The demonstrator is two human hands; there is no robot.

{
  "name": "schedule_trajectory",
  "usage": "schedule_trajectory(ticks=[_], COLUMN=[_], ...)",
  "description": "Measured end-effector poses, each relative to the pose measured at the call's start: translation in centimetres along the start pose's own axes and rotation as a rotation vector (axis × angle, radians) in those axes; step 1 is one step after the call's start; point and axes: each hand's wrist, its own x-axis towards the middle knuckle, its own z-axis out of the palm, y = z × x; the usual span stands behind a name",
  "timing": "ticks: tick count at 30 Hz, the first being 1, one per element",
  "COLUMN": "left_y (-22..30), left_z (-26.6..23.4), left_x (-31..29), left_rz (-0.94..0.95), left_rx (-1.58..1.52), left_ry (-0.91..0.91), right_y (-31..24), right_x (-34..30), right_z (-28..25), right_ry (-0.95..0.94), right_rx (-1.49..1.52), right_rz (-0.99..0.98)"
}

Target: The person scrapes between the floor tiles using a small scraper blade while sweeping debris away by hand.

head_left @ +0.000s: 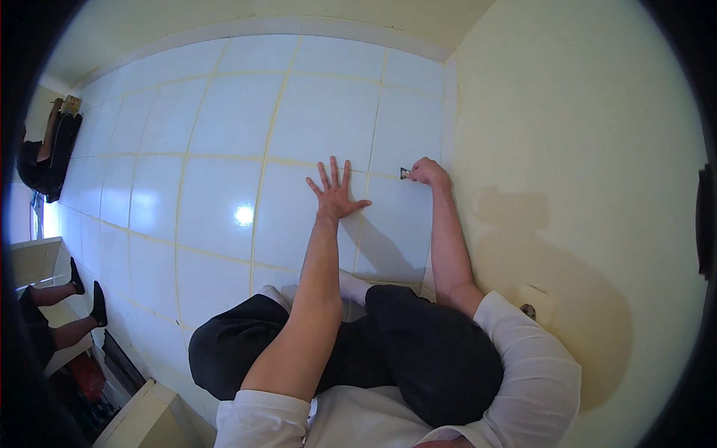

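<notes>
My left hand (334,193) lies flat with its fingers spread on a glossy white floor tile (321,112), near a yellowish grout line. Farther right, close to the wall, my right hand (429,172) pinches a small flat dark-and-silver piece (405,173), which looks like a blade or scraper. The piece's left edge rests at the grout line between two tiles. My fingers hide its other end, so its exact kind cannot be made out. Both forearms reach forward past my bent knees in black trousers (441,351).
A cream wall (567,112) rises close on my right, with a socket-like fitting (528,310) low on it. Another wall borders the floor at the far side. At the far left, a person in black (48,149) crouches; nearer are another person's legs in dark shoes (98,304) and a cream box-like unit (142,418).
</notes>
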Motion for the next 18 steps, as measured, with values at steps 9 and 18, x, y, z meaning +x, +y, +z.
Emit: schedule_trajectory(ticks=[9,18], left_y=[-0.6,-0.3], left_z=[0.0,0.2], left_x=[-0.1,-0.2], left_rz=[-0.009,-0.02], left_rx=[-0.023,-0.024], left_ry=[-0.025,-0.033], right_y=[-2.3,-1.9], right_x=[-0.1,1.1], right_z=[0.8,2.1], right_ry=[0.045,-0.013], right_rx=[-0.035,0.06], right_rz=[0.011,-0.04])
